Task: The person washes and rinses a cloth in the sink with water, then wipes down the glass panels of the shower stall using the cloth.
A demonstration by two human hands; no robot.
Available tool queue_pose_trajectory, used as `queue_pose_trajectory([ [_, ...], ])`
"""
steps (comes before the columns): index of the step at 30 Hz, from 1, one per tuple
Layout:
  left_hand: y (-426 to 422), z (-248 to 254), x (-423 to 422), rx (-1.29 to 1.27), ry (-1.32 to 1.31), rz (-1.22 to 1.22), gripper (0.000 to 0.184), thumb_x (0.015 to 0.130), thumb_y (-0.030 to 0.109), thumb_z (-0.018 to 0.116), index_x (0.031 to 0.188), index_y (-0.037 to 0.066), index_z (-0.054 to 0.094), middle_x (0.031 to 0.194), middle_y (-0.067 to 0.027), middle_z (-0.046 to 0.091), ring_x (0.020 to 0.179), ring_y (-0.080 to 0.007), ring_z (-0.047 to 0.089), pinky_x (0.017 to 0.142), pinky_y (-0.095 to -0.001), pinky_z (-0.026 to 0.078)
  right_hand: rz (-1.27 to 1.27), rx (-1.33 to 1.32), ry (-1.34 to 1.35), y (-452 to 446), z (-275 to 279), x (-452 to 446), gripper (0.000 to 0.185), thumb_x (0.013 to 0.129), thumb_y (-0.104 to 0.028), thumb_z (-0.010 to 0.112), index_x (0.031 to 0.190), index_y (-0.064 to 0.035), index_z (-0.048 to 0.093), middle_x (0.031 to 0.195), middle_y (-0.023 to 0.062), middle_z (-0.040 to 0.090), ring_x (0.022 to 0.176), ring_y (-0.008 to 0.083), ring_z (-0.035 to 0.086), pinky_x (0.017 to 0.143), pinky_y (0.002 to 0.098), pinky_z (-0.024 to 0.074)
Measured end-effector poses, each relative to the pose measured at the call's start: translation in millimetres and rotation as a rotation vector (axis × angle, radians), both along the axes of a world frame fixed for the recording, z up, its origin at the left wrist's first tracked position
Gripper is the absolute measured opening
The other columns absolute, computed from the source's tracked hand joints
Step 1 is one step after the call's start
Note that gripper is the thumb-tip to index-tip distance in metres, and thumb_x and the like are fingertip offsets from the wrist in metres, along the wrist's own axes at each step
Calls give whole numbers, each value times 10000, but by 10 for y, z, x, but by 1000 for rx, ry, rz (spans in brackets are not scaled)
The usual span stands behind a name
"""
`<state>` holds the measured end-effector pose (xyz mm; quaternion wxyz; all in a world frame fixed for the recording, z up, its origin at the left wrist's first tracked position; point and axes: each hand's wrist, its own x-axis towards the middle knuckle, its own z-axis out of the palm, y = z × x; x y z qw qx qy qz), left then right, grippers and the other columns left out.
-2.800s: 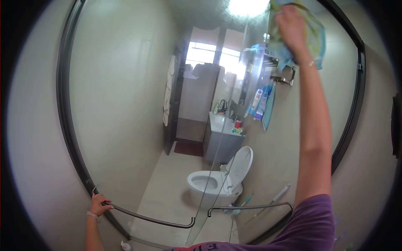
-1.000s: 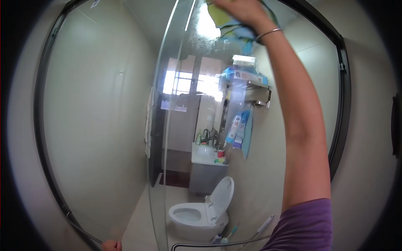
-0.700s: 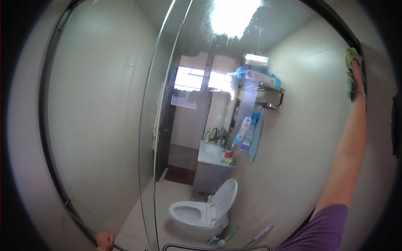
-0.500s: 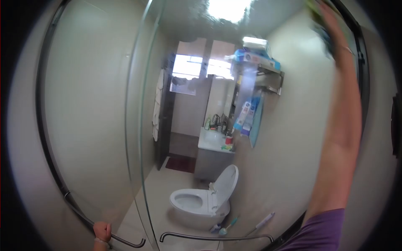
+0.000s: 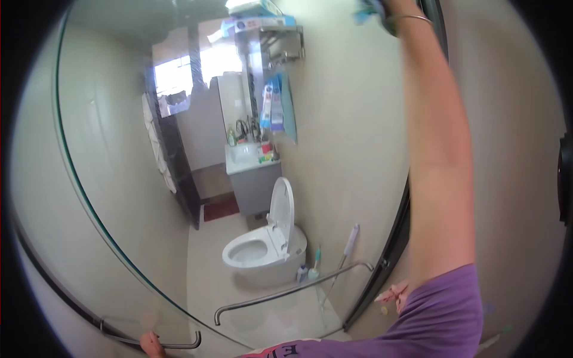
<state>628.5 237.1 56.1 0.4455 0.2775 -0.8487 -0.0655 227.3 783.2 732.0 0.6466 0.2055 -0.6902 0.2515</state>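
Low at the left, my left hand [image 5: 152,344] is closed around the metal door handle [image 5: 185,345] on the glass. My right arm reaches up along the right side of the glass panel [image 5: 352,149]. At the top edge my right hand [image 5: 399,7], partly cut off by the frame, is closed on a dark and blue cloth-like thing [image 5: 365,13] at the glass. Blur hides its exact kind. A thin bangle [image 5: 412,18] circles the right wrist. Another metal handle [image 5: 292,290] crosses the glass lower down.
Through the glass stand a toilet [image 5: 256,250] with its lid up, a sink cabinet [image 5: 253,185] and a wall rack [image 5: 289,45] with packages. A brush [image 5: 315,265] and a long-handled tool [image 5: 351,241] lean by the wall. The glass has a green edge [image 5: 107,230].
My view has turned right and downward, so the bathroom sits farther left and higher. The right hand and its cloth-like thing appear farther left at the top. The left hand still grips the handle.
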Motion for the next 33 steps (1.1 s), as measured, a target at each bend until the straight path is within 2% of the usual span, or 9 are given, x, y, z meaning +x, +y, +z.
queue_pose_trajectory([
  [6,79,60,-3,70,-27,-39,343,904,179,449,616,28,558,610,-118,545,604,-286,522,585,-389,386,229,-303,-154,188,-1692,41,490,907,-414,448,1198,-28,523,1192,177,507,1119,249,473,1001,399,335],
  [7,97,71,-1,65,-22,-40,350,907,185,445,616,29,559,608,-120,544,606,-287,523,587,-388,388,89,-134,189,413,-2059,-482,539,867,-442,517,1165,8,518,1208,178,515,1130,311,471,955,387,347],
  [11,109,49,-24,63,-23,-35,372,917,203,427,619,35,571,616,-124,557,598,-290,530,585,-392,396,109,-222,116,178,-3806,-238,356,867,-263,550,1106,1,546,1192,192,512,1146,378,420,1010,428,269],
  [17,212,184,-32,61,-66,-56,377,915,195,415,617,45,592,600,-119,565,585,-296,542,568,-394,408,130,-409,-30,-476,-3787,79,316,870,-266,557,1032,5,543,1044,192,527,1067,383,434,995,505,250],
  [20,158,192,-60,64,-98,-69,381,915,203,415,624,44,603,610,-126,575,585,-298,552,561,-394,414,216,-81,-65,-1732,-3914,874,625,709,-341,690,1094,100,471,1347,360,271,1268,487,238,1061,572,120],
  [23,131,190,25,88,-139,-91,381,916,224,421,643,46,618,621,-131,583,591,-299,565,562,-386,426,528,536,-212,-2573,-4255,1658,559,727,-334,621,1202,-64,503,1273,190,457,1198,365,405,1030,516,254],
  [27,118,226,70,71,-193,-131,388,926,245,416,667,53,633,623,-128,584,590,-294,569,554,-380,434,984,556,-296,-2486,-4746,1505,510,769,-275,593,1257,-162,496,1134,97,588,1050,263,560,966,417,382],
  [29,116,250,90,77,-218,-136,384,925,246,420,668,57,634,628,-128,586,592,-293,570,555,-381,435,780,629,-702,-1889,-4378,1383,521,711,-314,658,1191,-136,559,1137,67,591,1017,241,567,899,386,417],
  [33,102,244,48,84,-256,-150,382,925,262,420,680,77,647,642,-117,595,606,-287,573,569,-383,439,-28,-4,-103,-716,-4865,303,493,628,-342,730,953,-7,571,1087,261,492,1074,413,427,973,521,282],
])
